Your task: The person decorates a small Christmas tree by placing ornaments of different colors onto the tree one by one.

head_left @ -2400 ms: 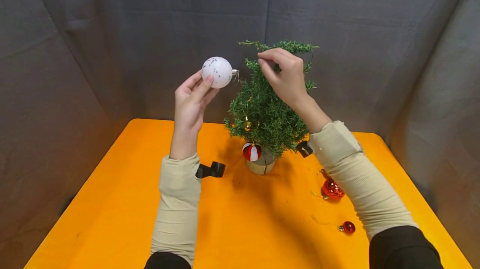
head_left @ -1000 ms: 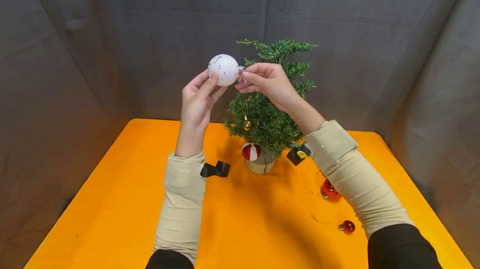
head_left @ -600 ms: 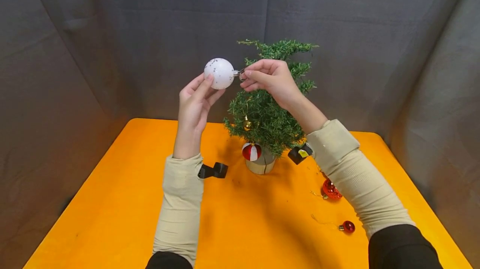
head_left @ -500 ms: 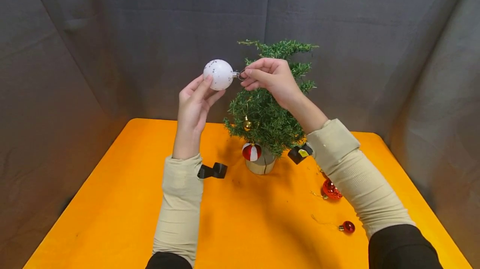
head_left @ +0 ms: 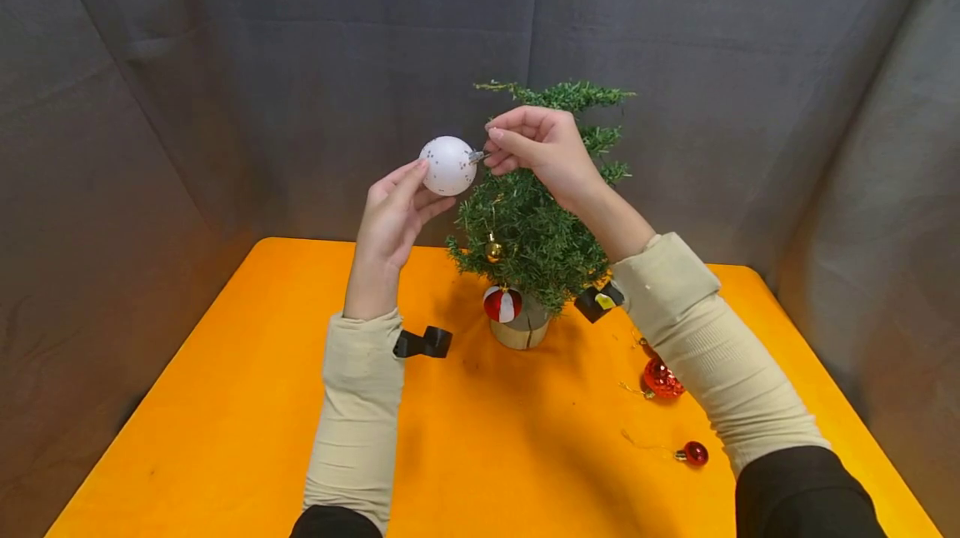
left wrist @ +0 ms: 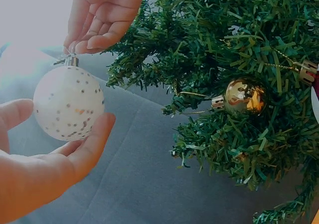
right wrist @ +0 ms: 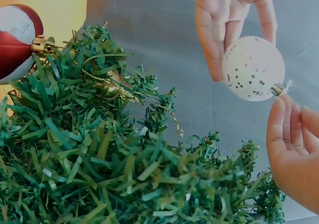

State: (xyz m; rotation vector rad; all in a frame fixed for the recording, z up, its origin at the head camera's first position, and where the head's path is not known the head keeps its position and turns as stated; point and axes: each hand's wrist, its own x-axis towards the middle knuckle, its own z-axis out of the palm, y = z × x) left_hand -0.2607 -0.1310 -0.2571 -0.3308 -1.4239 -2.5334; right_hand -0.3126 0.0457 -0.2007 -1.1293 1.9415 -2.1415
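Observation:
A white Christmas bauble (head_left: 448,165) with dark glitter dots is held in the air, left of a small artificial Christmas tree (head_left: 540,246). My left hand (head_left: 390,213) grips it between thumb and fingers, from the left and below. At its silver cap (left wrist: 72,61), my right hand (head_left: 551,151) pinches the thin hanging loop, which the fingertips partly hide. In the right wrist view the bauble (right wrist: 254,68) has its cap turned to the right hand (right wrist: 294,149). A gold bauble (head_left: 493,250) and a red-and-white bauble (head_left: 502,304) hang on the tree's lower branches.
The tree stands on a wooden log base (head_left: 517,333) at the back of the orange table (head_left: 225,396). On the right lie a shiny red bauble (head_left: 663,378), partly behind the right sleeve, and a smaller red bauble (head_left: 696,454). Grey cloth (head_left: 337,38) surrounds the table.
My right hand has come left from in front of the tree to the bauble's cap and taken hold of the loop. Lately the bauble has shifted slightly right and down, its cap tilting upward.

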